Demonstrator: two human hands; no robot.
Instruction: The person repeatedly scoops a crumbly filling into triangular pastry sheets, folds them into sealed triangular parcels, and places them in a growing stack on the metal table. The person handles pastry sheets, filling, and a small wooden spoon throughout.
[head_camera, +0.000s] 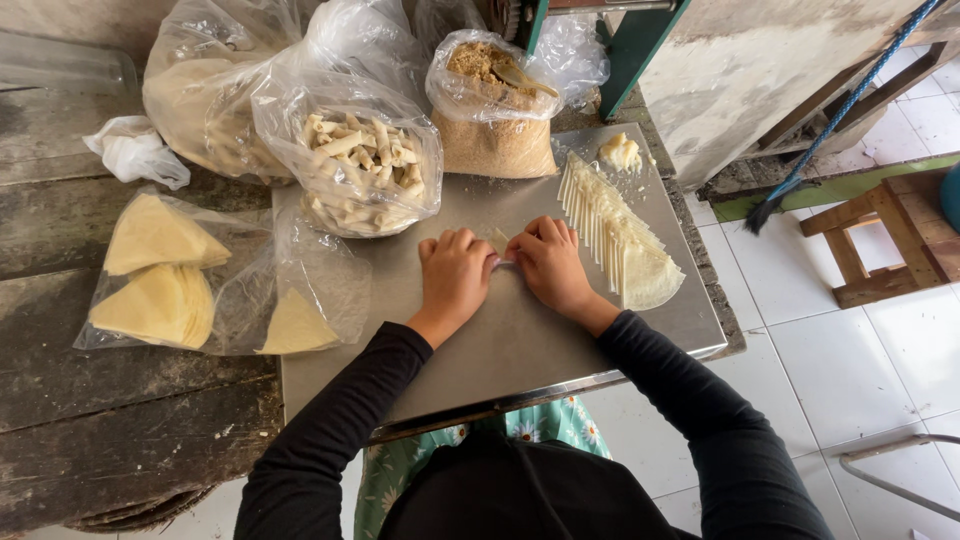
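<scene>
Your left hand (455, 272) and right hand (548, 264) both grip narrow on a small wrapper (497, 243) on the table (520, 340), beside fanned wrappers (615, 235).

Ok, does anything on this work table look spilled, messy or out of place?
Nothing looks spilled. Both hands, left and right, press a small wrapper on the metal sheet. The fanned wrappers lie orderly, and the bag of rolled pieces and bag of crumbs stand open but upright.
</scene>
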